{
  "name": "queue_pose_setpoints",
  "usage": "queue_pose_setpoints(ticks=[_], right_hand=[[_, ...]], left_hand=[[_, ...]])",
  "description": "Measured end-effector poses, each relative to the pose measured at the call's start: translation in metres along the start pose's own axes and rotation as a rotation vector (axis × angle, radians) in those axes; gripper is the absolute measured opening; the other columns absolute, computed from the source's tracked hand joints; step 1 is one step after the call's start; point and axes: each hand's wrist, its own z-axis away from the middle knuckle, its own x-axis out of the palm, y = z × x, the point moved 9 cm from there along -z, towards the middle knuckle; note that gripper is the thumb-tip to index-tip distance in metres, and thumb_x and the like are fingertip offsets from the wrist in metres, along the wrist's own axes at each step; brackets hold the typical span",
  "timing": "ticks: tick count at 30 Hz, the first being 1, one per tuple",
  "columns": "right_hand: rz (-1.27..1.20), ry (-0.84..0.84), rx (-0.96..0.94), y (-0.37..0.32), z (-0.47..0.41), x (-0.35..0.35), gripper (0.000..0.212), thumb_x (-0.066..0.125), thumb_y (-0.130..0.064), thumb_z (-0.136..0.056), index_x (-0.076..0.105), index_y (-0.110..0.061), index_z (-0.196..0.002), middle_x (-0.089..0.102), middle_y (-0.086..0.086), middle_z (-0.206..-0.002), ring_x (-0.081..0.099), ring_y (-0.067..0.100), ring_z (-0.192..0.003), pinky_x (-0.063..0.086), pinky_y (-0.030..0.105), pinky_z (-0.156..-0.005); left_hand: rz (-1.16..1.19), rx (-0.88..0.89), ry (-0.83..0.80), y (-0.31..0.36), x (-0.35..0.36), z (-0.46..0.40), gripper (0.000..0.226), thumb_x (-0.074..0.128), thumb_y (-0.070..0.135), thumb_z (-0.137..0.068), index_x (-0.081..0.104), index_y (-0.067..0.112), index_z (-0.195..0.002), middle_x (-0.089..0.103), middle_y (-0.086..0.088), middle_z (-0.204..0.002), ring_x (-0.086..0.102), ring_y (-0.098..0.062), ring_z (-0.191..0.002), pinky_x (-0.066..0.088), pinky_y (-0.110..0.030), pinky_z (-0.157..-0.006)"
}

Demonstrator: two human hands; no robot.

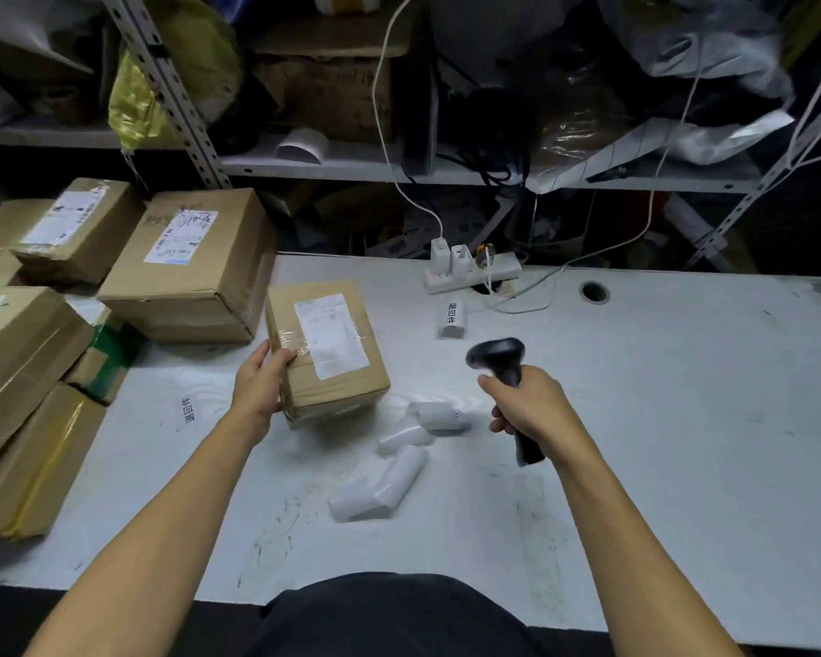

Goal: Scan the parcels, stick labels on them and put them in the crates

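Observation:
A brown cardboard parcel with a white shipping label on top lies on the white table. My left hand grips its near left edge, thumb on top. My right hand grips the handle of a black barcode scanner, held above the table to the right of the parcel, its head turned toward the parcel. A printed label roll lies behind the scanner. One loose printed label is stuck flat on the table, left of my left arm.
Several taped cardboard parcels are stacked at the table's left side. White paper rolls lie between my arms. A white power strip with cables sits at the back edge. Metal shelving full of boxes and bags rises behind.

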Motion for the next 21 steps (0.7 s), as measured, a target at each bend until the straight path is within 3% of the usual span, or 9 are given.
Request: queue_pose_setpoints(ticks=[3,5,7,9,11,12,15,18,21], right_hand=[[0.1,0.073,0.162,0.075,-0.014,0.006,0.03,0.055,-0.047,-0.092,0.06,-0.018,-0.086,0.068,0.005,-0.087,0.066,0.023,-0.079,0.054,0.034,-0.073],[0.105,0.124,0.226,0.107,-0.014,0.005,0.037,0.053,-0.048,-0.096,0.056,-0.015,-0.079,0.063,0.004,-0.082,0.059,0.018,-0.073,0.045,0.031,-0.064],[0.058,0.167,0.268,0.13,-0.015,0.007,0.039,0.054,-0.046,-0.098,0.054,-0.014,-0.076,0.061,0.005,-0.081,0.057,0.018,-0.07,0.044,0.032,-0.064],[0.019,0.167,0.293,0.143,-0.017,0.011,0.038,0.054,-0.047,-0.098,0.057,-0.012,-0.082,0.065,0.009,-0.09,0.059,0.022,-0.076,0.046,0.032,-0.067],[-0.005,0.168,0.31,0.151,-0.019,0.014,0.04,0.06,-0.045,-0.095,0.061,-0.007,-0.106,0.066,0.014,-0.11,0.062,0.028,-0.092,0.051,0.034,-0.077],[0.018,0.177,0.323,0.154,-0.019,0.014,0.051,0.064,-0.044,-0.092,0.056,-0.005,-0.124,0.06,0.016,-0.124,0.06,0.032,-0.106,0.051,0.038,-0.087],[0.135,0.394,0.3,0.147,-0.002,0.0,0.085,0.073,-0.041,-0.086,0.029,-0.011,-0.152,0.033,0.015,-0.145,0.036,0.034,-0.133,0.033,0.043,-0.109],[0.025,0.6,0.019,0.118,0.023,-0.008,0.06,0.073,-0.022,-0.087,0.045,-0.019,-0.141,0.037,0.004,-0.134,0.038,0.019,-0.121,0.032,0.029,-0.104],[-0.233,0.446,-0.106,0.1,0.027,0.009,0.028,0.067,-0.013,-0.093,0.06,-0.022,-0.118,0.052,-0.002,-0.115,0.054,0.012,-0.099,0.048,0.017,-0.083]], left_hand=[[-0.301,0.216,0.212,0.026,-0.009,0.01,0.058,0.065,0.022,-0.092,0.047,0.016,-0.147,0.051,-0.01,-0.144,0.053,-0.024,-0.122,0.045,-0.038,-0.101],[-0.637,0.56,0.322,0.059,0.013,0.038,0.062,0.073,0.017,-0.082,0.052,0.011,-0.14,0.047,-0.015,-0.141,0.046,-0.032,-0.127,0.036,-0.041,-0.106],[-0.867,0.941,0.137,0.073,0.077,0.064,0.065,0.078,0.015,-0.073,0.057,0.011,-0.134,0.049,-0.016,-0.138,0.045,-0.035,-0.126,0.04,-0.048,-0.104],[-1.025,1.076,-0.337,0.048,0.151,0.08,0.075,0.077,0.014,-0.07,0.053,0.02,-0.14,0.045,-0.009,-0.147,0.04,-0.03,-0.134,0.043,-0.049,-0.107],[-1.28,1.019,-0.684,0.006,0.206,0.089,0.087,0.076,0.014,-0.073,0.04,0.029,-0.151,0.03,0.0,-0.161,0.026,-0.026,-0.145,0.037,-0.041,-0.113],[-1.409,0.983,-0.768,-0.015,0.223,0.087,0.089,0.075,0.013,-0.077,0.035,0.032,-0.154,0.024,0.002,-0.164,0.022,-0.024,-0.147,0.036,-0.039,-0.114],[-1.522,0.924,-0.833,-0.044,0.25,0.079,0.06,0.066,0.022,-0.092,0.046,0.034,-0.147,0.043,0.003,-0.152,0.041,-0.024,-0.135,0.046,-0.037,-0.101],[-1.369,0.764,-0.788,-0.044,0.247,0.067,0.034,0.059,0.037,-0.097,0.063,0.028,-0.13,0.062,0.0,-0.124,0.056,-0.022,-0.117,0.047,-0.031,-0.091],[-1.099,0.557,-0.77,-0.035,0.228,0.062,0.041,0.075,0.023,-0.085,0.068,0.021,-0.126,0.068,0.001,-0.119,0.064,-0.015,-0.1,0.048,-0.019,-0.082]])
